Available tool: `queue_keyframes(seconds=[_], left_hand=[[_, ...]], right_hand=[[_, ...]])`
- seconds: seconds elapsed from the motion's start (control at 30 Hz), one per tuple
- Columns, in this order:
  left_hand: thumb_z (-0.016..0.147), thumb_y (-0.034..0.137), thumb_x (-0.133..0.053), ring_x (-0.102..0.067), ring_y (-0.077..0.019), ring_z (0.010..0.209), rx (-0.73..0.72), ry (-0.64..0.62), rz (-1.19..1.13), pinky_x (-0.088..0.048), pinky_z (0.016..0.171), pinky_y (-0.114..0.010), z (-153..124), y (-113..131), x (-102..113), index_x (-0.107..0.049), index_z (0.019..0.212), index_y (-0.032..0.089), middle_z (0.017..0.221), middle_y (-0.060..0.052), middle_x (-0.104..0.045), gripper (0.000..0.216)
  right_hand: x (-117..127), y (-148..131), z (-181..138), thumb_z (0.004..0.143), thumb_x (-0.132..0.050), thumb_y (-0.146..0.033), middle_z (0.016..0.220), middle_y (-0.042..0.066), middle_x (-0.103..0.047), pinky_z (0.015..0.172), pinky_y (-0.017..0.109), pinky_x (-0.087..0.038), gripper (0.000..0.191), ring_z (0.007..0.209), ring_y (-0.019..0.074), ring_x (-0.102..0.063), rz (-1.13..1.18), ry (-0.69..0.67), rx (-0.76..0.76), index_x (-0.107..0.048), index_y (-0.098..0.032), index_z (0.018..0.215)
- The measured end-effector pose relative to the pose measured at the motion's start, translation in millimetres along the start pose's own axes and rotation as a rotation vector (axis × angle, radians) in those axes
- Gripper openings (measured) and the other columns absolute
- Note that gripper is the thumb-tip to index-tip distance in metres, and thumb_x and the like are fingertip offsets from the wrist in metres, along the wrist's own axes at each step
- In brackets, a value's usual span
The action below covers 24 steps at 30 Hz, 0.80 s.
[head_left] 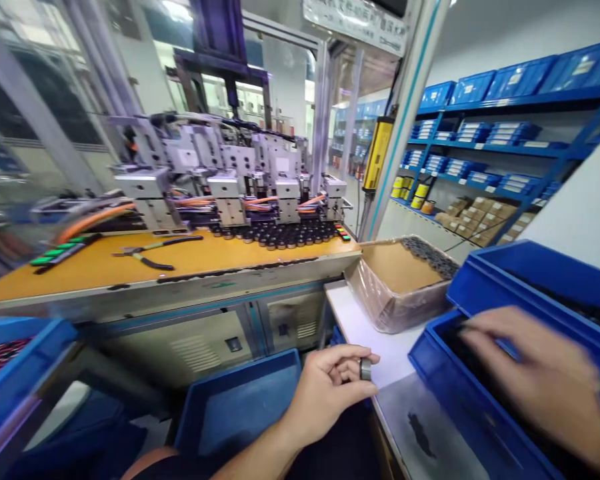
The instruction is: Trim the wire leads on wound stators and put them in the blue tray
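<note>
Off to the left of the pinch and well apart from it, a dark long-handled pair of pliers point(147, 253) lies on the yellow-topped workbench point(80, 273). The left hand point(325, 393) pinches a small grey metal ring point(365, 369) by its rim between thumb tip and forefinger, with the other fingers curled in. The ring sits at the fingertips, at the near edge of the white ledge point(360, 327) and just right of the open blue plastic tray point(240, 407) below the wrist. That hold looks thin (only fingertips on a smooth edge), so I judge the ring could slip and drop between tray and ledge.

Right of the grip, the right hand point(540, 380) reaches palm down into the nearer deep blue plastic bin point(450, 393). It is blurred, and I cannot tell whether its fingers have closed on anything. A hand blurred like that among loose dark parts could, I think, knock some over the rim.

- **Pliers:** one pair.
- **Ring in hand:** one.
- **Hands:** two.
- **Box:** one plastic-lined brown cardboard box point(395, 307), beyond the grip.
- **Blue containers close by:** four, namely a far-left blue bin point(25, 360), the tray, the nearer bin and a second blue bin point(485, 280) behind it.
- **Black round parts point(280, 237) along the bench:** too many to count.
</note>
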<state>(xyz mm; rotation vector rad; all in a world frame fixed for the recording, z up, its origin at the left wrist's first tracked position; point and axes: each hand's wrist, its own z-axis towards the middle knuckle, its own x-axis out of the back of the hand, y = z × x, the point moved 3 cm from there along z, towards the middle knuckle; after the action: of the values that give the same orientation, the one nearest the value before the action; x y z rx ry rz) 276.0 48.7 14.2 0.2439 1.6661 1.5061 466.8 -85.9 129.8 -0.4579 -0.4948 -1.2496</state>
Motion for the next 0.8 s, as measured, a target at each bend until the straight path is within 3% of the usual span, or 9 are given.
queue_keyframes(seconds=[0.07,0.17,0.23,0.4,0.6,0.8], left_hand=[[0.057,0.011,-0.088,-0.071,-0.0137,0.069,0.023,-0.032,0.010,-0.057,0.068,-0.023,-1,-3,-8,-0.080,0.092,0.017,0.093,-0.009,-0.080,0.036],[0.061,0.010,-0.087,-0.075,-0.0166,0.077,0.028,-0.105,0.056,-0.060,0.075,-0.024,-4,-7,-20,-0.080,0.094,0.019,0.088,-0.006,-0.081,0.035],[0.061,0.010,-0.087,-0.076,-0.0162,0.077,0.010,-0.131,0.068,-0.060,0.075,-0.022,-4,-11,-26,-0.080,0.095,0.021,0.086,-0.005,-0.081,0.036],[0.059,0.003,-0.087,-0.076,-0.0133,0.077,-0.056,-0.135,0.082,-0.059,0.075,-0.016,-1,-18,-35,-0.080,0.094,0.025,0.092,-0.002,-0.081,0.042],[0.062,0.003,-0.085,-0.077,-0.0120,0.080,-0.131,-0.141,0.081,-0.058,0.076,-0.013,0,-19,-38,-0.080,0.096,0.027,0.092,0.000,-0.082,0.042],[0.063,0.005,-0.086,-0.077,-0.0116,0.080,-0.027,-0.178,-0.023,-0.058,0.075,-0.013,-4,-25,-37,-0.079,0.098,0.026,0.092,-0.001,-0.081,0.041]], right_hand=[[-27,-16,-17,0.099,-0.057,-0.021,0.078,0.003,-0.065,0.062,0.020,-0.053,0.011,0.070,0.0121,-0.065,0.164,-0.106,-0.009,-0.061,-0.017,0.089],[-56,-39,-38,0.100,-0.053,-0.015,0.080,0.004,-0.066,0.062,0.023,-0.054,0.011,0.070,0.0137,-0.065,0.306,-0.115,0.079,-0.060,-0.015,0.091],[-62,-43,-45,0.099,-0.051,-0.013,0.080,0.005,-0.066,0.064,0.025,-0.055,0.013,0.072,0.0145,-0.064,0.326,-0.106,0.128,-0.060,-0.014,0.091],[-55,-31,-49,0.097,-0.050,-0.008,0.082,0.007,-0.065,0.068,0.028,-0.057,0.012,0.077,0.0166,-0.064,0.332,-0.124,0.147,-0.060,-0.013,0.093],[-45,-27,-51,0.097,-0.056,-0.013,0.094,0.009,-0.065,0.070,0.027,-0.057,0.015,0.085,0.0169,-0.065,0.298,-0.110,0.040,-0.060,-0.012,0.112],[-46,-29,-47,0.099,-0.054,-0.014,0.091,0.008,-0.065,0.070,0.026,-0.056,0.015,0.082,0.0162,-0.064,0.226,-0.094,0.103,-0.061,-0.012,0.112]])
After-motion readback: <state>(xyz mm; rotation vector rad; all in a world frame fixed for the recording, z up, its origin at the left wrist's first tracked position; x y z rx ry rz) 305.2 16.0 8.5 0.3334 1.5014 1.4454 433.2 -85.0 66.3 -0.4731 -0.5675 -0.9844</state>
